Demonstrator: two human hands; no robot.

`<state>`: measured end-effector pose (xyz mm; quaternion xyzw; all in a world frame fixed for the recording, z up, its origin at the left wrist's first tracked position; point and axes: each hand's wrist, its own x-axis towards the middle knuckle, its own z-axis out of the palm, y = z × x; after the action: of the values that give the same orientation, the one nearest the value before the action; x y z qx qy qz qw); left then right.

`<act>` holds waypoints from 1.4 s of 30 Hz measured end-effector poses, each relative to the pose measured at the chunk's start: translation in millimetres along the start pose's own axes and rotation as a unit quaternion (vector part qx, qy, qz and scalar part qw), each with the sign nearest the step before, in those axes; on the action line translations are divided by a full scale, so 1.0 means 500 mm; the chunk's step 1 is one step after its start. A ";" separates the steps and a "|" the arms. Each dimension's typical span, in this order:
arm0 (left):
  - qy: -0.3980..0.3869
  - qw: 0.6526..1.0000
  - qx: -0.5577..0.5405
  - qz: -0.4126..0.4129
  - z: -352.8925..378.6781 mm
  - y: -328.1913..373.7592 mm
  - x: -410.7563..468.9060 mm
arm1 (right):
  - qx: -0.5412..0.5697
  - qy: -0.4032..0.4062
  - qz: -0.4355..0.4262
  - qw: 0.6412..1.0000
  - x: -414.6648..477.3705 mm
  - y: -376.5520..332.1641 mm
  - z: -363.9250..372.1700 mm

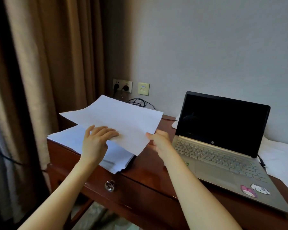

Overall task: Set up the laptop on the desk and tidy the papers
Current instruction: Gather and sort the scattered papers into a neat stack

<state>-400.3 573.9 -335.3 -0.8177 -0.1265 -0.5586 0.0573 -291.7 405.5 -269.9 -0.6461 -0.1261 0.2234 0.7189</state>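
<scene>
A gold laptop (pixel 223 155) stands open on the dark wooden desk (pixel 150 168), its screen black and stickers on its palm rest. A few white sheets (pixel 120 118) are lifted above the desk's left end. My right hand (pixel 158 140) pinches their near right edge. My left hand (pixel 96 140) lies with straight fingers on top of the sheets' near left part. Beneath them a stack of white papers (pixel 70 138) rests on the desk's left corner. More loose white papers (pixel 278 161) lie to the right of the laptop.
Brown curtains (pixel 45 72) hang at the left. Wall sockets (pixel 122 85) with plugs and a coil of black cable (pixel 138 102) sit behind the desk. A charger cable (pixel 261 161) runs from the laptop's right side. A drawer with a glass knob (pixel 109 185) faces me.
</scene>
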 end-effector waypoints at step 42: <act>-0.467 0.881 -0.040 -0.059 -0.057 0.045 0.108 | -0.457 0.085 -0.154 0.872 0.036 0.040 -0.036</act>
<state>-401.2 553.3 -273.3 -0.9763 -0.1643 -0.1192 -0.0748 -270.8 399.6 -294.1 -0.8914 -0.2505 -0.0288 0.3765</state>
